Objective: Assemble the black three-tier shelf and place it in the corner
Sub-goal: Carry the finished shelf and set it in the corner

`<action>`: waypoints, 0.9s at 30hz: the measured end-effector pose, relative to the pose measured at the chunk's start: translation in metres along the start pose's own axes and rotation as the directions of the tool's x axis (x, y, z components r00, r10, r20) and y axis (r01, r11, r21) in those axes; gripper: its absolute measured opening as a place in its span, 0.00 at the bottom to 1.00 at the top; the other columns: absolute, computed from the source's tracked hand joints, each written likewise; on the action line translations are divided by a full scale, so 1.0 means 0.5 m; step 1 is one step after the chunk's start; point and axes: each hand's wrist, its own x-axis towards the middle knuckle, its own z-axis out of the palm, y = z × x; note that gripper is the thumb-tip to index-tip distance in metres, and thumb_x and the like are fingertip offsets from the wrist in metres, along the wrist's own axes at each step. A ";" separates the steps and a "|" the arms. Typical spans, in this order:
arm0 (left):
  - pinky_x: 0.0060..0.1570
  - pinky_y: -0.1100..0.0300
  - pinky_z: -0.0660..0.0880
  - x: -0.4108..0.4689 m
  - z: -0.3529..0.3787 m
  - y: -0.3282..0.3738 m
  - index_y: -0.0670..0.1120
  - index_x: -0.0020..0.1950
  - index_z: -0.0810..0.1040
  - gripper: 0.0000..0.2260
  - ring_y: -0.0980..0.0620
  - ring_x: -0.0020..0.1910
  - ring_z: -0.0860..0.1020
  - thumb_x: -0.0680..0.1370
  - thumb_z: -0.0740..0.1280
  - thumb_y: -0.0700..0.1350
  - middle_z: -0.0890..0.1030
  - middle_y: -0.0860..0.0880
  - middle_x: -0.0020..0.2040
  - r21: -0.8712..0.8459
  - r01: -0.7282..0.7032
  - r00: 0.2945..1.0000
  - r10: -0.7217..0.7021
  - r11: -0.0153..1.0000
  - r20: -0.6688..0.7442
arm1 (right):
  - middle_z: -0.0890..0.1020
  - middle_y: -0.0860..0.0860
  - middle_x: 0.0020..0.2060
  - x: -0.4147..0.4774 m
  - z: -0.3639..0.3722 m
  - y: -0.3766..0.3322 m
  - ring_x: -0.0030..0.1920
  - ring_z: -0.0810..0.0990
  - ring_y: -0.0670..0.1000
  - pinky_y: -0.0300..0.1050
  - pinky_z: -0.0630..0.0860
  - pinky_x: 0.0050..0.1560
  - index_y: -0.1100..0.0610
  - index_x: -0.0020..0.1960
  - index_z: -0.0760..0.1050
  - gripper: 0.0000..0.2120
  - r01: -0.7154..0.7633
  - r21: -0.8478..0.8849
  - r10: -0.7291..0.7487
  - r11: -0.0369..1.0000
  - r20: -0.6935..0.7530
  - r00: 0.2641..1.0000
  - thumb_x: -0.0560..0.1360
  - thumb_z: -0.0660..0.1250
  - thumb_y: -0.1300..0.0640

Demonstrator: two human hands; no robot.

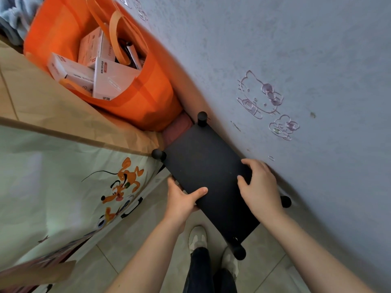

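Pale floor tiles (148,240) with thin grout lines lie nearest, and on them stand two light sneakers (197,237) under dark trouser legs. Both bare forearms reach forward from the bottom edge. The left hand (182,203) clamps the near long edge of the black shelf (203,166), thumb lying on top and fingers curled under the board. The right hand (259,188) presses palm-down on the top board at the wall side, its fingers bent over the surface and gripping that edge. The shelf's top is a matte, flat black rectangle with round black post caps (202,117) at its corners; it sits just beside the grey textured wall (296,49), which bears faint cartoon cat drawings (260,96). To the left stands a fabric cabinet (63,176) printed with a cartoon dog. Beyond the shelf, an orange tote bag (137,92) holds white cardboard boxes (110,79).
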 end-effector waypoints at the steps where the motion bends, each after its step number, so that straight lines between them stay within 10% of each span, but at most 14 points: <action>1: 0.35 0.59 0.82 0.001 -0.002 0.000 0.57 0.66 0.62 0.35 0.58 0.51 0.78 0.71 0.78 0.34 0.76 0.59 0.55 0.001 0.004 1.000 -0.004 1.000 0.001 | 0.78 0.51 0.60 -0.021 -0.010 0.005 0.63 0.74 0.50 0.33 0.64 0.60 0.57 0.65 0.75 0.18 0.023 -0.007 -0.023 1.000 -0.020 1.000 0.75 0.70 0.63; 4: 0.32 0.62 0.81 0.003 -0.009 -0.001 0.57 0.65 0.62 0.34 0.59 0.50 0.77 0.71 0.77 0.33 0.75 0.60 0.55 -0.002 0.015 1.000 -0.015 1.000 0.000 | 0.79 0.46 0.55 -0.084 -0.038 0.028 0.59 0.75 0.48 0.22 0.59 0.58 0.57 0.59 0.79 0.15 0.049 -0.023 -0.051 0.999 -0.088 0.995 0.74 0.70 0.66; 8: 0.32 0.61 0.81 -0.003 -0.012 -0.002 0.56 0.66 0.62 0.34 0.59 0.49 0.77 0.71 0.77 0.34 0.75 0.59 0.54 0.043 0.014 1.000 -0.012 0.999 -0.025 | 0.80 0.46 0.54 -0.143 -0.054 0.054 0.61 0.74 0.49 0.40 0.67 0.60 0.55 0.55 0.80 0.13 0.057 -0.082 -0.064 0.995 -0.084 0.994 0.73 0.70 0.67; 13: 0.67 0.43 0.73 -0.022 -0.003 0.007 0.51 0.77 0.56 0.50 0.42 0.69 0.71 0.65 0.84 0.46 0.67 0.45 0.73 0.422 -0.023 0.954 0.146 0.906 -0.261 | 0.76 0.49 0.58 -0.155 -0.063 0.090 0.61 0.74 0.52 0.46 0.70 0.60 0.56 0.63 0.75 0.20 -0.225 0.147 0.247 0.963 -0.155 0.957 0.73 0.74 0.62; 16: 0.61 0.49 0.72 -0.042 0.007 0.011 0.51 0.77 0.56 0.52 0.40 0.68 0.70 0.62 0.85 0.52 0.61 0.44 0.72 0.713 -0.129 0.867 0.428 0.689 -0.257 | 0.73 0.53 0.65 -0.154 -0.053 0.099 0.65 0.74 0.56 0.58 0.73 0.65 0.54 0.72 0.63 0.33 -0.562 0.443 0.590 0.699 0.087 0.803 0.73 0.75 0.54; 20: 0.68 0.46 0.66 -0.042 0.023 0.023 0.49 0.79 0.55 0.51 0.42 0.68 0.62 0.66 0.83 0.52 0.61 0.43 0.70 0.921 -0.224 0.784 0.621 0.319 -0.024 | 0.75 0.51 0.64 -0.147 -0.032 0.093 0.60 0.78 0.58 0.62 0.78 0.58 0.52 0.73 0.64 0.29 -0.708 0.650 0.598 0.277 0.459 0.656 0.76 0.71 0.49; 27: 0.77 0.48 0.56 0.016 0.052 0.099 0.42 0.81 0.51 0.49 0.40 0.76 0.57 0.71 0.79 0.48 0.58 0.39 0.76 0.888 -0.392 0.751 0.641 0.239 0.159 | 0.80 0.52 0.56 -0.108 -0.027 0.089 0.55 0.81 0.60 0.64 0.82 0.50 0.55 0.67 0.71 0.22 -0.703 0.683 0.563 0.198 0.508 0.652 0.78 0.66 0.43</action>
